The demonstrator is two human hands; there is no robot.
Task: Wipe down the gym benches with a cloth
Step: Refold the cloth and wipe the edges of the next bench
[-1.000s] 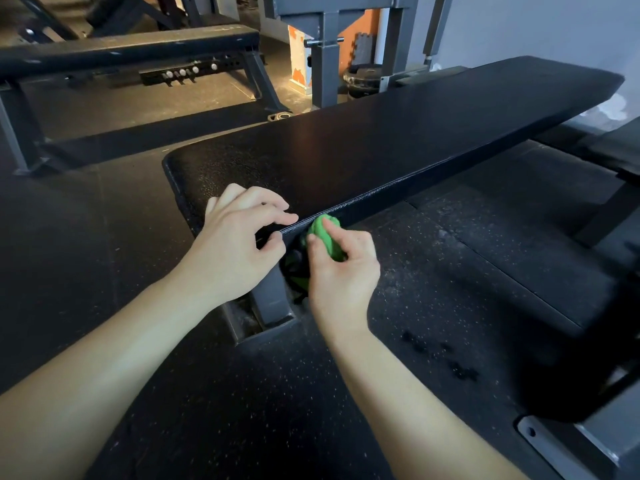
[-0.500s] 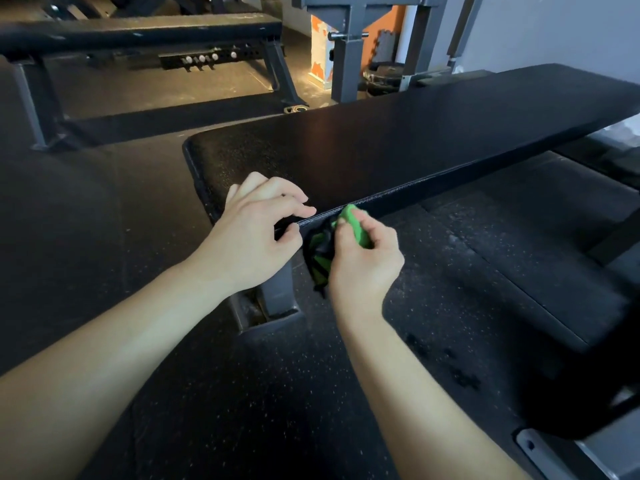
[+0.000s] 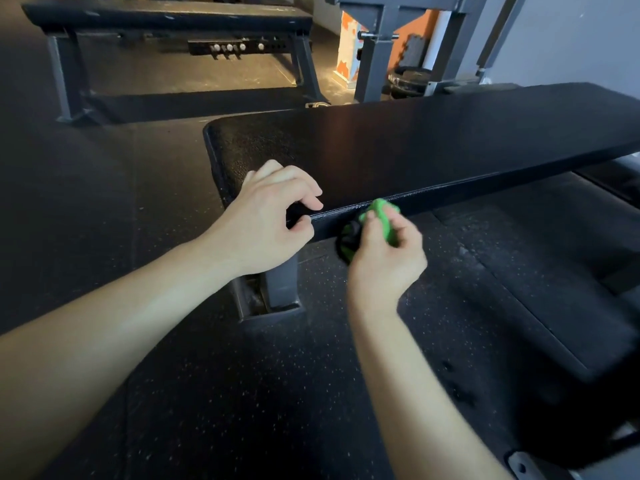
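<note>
Rightward along the bench side edge, the right hand has slid away from the left hand, pinching the bunched cloth at its fingertips against that edge. Left hand rests loosely curled, gripping nothing. Risk: the small wad may slip or skip patches.

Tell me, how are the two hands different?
The left hand rests on the bench near its end, holding nothing; the right hand grips the green cloth. The left hand looks sharp; the right hand is blurred. Both are bare and at the same side edge of the bench.
</note>
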